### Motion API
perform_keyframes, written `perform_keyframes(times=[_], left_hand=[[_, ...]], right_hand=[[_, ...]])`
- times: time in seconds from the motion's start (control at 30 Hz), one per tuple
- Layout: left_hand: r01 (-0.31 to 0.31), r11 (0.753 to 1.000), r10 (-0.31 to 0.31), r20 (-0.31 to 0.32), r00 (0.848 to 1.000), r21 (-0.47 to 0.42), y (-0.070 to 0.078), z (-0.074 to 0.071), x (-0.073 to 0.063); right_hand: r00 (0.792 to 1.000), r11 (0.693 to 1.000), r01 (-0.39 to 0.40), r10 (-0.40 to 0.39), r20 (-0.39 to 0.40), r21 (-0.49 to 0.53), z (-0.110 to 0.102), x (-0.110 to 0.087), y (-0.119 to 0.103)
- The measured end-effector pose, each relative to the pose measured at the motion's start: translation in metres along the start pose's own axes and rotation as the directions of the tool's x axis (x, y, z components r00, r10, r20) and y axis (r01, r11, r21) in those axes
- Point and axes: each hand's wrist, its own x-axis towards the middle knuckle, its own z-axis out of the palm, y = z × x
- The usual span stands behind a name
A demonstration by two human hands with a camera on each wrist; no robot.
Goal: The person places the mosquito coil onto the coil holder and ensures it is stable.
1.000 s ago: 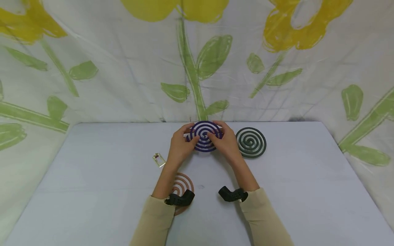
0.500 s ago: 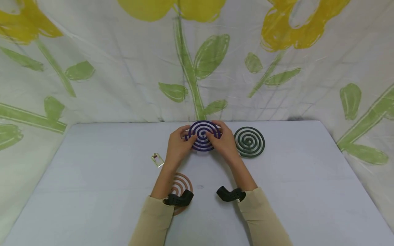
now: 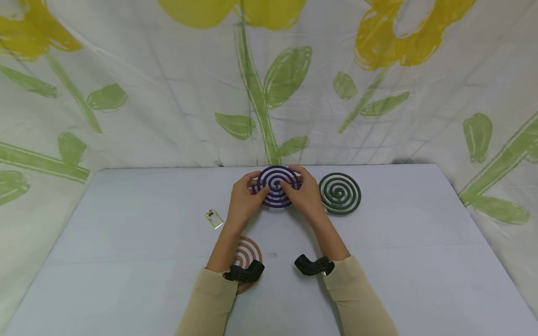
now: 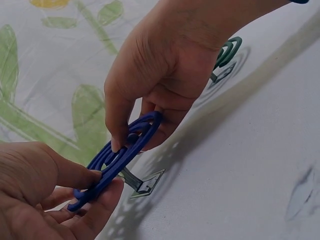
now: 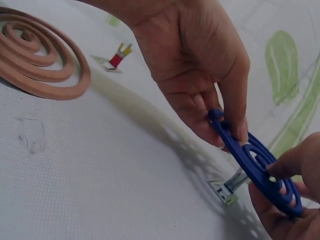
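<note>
A blue mosquito coil [image 3: 277,206] is held tilted at the back middle of the table. My left hand [image 3: 244,199] pinches its left side, thumb on the upper face and fingers beneath. On the opposite side, my right hand [image 3: 307,193] pinches it the same way, thumb near the centre. Directly under the coil is a small metal stand [image 4: 151,184], its upright reaching up to the coil's underside in both wrist views; the head view hides most of it. Just right of my right hand, a green mosquito coil [image 3: 338,192] sits raised on its own stand.
A brown mosquito coil [image 5: 55,90] lies nearer, partly under my left forearm in the head view. Left of my left wrist is another small metal stand [image 5: 116,60] with a red and yellow upright. A flower-patterned cloth [image 3: 168,116] hangs behind the white table [image 3: 138,280].
Both hands keep their pinch on the blue mosquito coil, nearly still. The whole head view has shifted slightly left.
</note>
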Motion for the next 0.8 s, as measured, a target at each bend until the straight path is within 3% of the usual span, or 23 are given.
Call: perform_keyframes(times=[0.27,0.8], left_hand=[[0.035,0.999,-0.035,0.000,0.999,-0.002,0.0018,0.0004,-0.0003],[0.041,0.999,-0.041,-0.014,0.999,-0.002,0.0007,0.0030,-0.0008]], right_hand=[[1.000,0.999,-0.004,0.005,0.010,-0.031,0.0010,0.0010,0.0016],[1.000,1.000,0.001,0.000,0.010,-0.022,0.0016,0.0017,0.0041]])
